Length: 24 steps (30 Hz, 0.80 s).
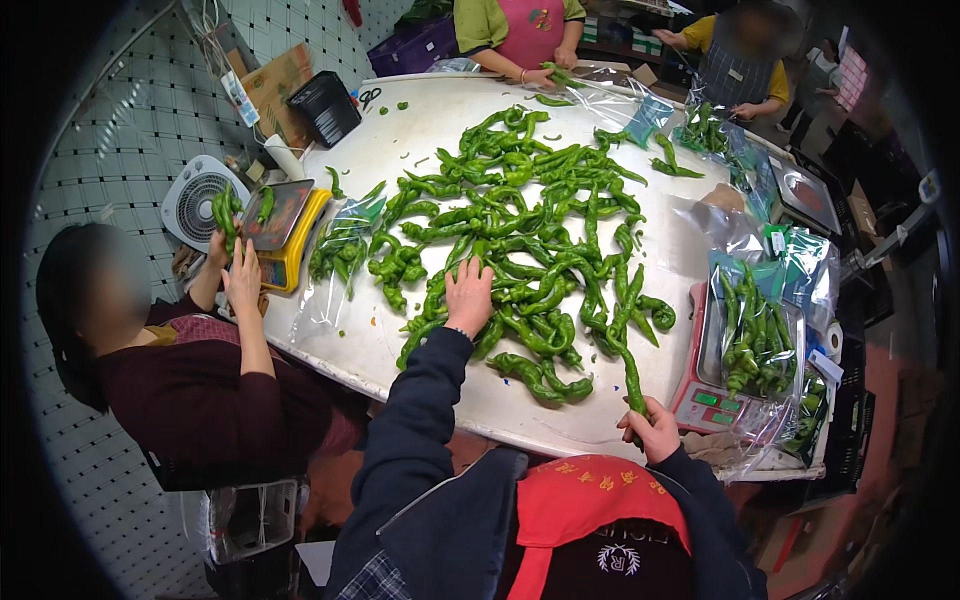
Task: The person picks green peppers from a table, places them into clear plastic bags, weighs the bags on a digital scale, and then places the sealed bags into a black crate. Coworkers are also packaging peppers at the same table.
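Note:
A large spread of long green peppers covers the middle of the white table. Palm down with its fingers reaching into the peppers, my left hand touches the near left part of the pile; whether it grips one cannot be told. Near the table's front edge, my right hand holds the lower end of a long green pepper that points away from me. To its right, a clear plastic bag of green peppers lies on a red digital scale with a lit display.
On the left a co-worker holds peppers beside a yellow scale; another bag of peppers lies near it. Two people stand across the table, one holding a pepper at a plastic bag. A metal-topped scale is at the right.

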Available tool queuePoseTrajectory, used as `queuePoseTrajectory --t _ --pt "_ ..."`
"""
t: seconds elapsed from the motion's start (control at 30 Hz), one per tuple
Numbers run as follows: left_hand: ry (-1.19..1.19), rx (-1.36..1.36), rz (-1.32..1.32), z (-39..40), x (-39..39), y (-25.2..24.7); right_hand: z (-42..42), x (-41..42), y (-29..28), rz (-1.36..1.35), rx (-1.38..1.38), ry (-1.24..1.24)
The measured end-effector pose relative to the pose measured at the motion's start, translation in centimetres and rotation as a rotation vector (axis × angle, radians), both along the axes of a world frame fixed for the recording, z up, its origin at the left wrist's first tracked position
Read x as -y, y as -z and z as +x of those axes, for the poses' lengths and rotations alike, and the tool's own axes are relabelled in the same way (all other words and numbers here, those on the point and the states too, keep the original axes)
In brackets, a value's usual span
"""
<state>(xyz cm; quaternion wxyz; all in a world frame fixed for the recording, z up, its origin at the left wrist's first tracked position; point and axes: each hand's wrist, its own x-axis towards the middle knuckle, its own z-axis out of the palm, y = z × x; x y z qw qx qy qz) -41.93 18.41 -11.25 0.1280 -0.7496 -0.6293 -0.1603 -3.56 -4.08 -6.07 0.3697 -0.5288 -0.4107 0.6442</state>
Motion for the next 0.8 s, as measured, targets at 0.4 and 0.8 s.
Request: queuePoseTrajectory --t 0.4,0.8 --pt "0.087 1.982 -0.775 6.8 6.3 -8.0 0.3 -2.2 -1.1 0.217 0.171 0.114" --pt "0.37 1.777 -1.294 24.1 16.9 -13.7 3.3 2.2 -7.1 0.691 0.749 0.018"
